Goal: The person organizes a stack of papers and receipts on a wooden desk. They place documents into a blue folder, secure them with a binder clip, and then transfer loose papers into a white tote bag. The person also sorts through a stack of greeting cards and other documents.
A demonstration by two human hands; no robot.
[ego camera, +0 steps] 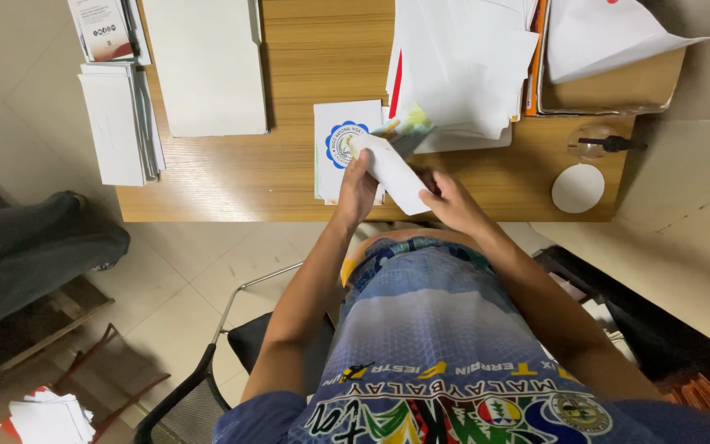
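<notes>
Both my hands pinch one white envelope (394, 170) over the desk's (289, 193) near edge, left hand (357, 191) at its seven o'clock corner, right hand (452, 201) at four o'clock; light, bendy paper, best gripped by edges.

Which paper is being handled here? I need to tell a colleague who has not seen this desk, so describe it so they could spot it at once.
On the wooden desk, look at its near edge, in front of the seated person. Both hands, left hand and right hand, hold a plain white folded sheet tilted above a booklet with a round blue emblem. Unlike the stacked papers behind, it is lifted off the desk.
</notes>
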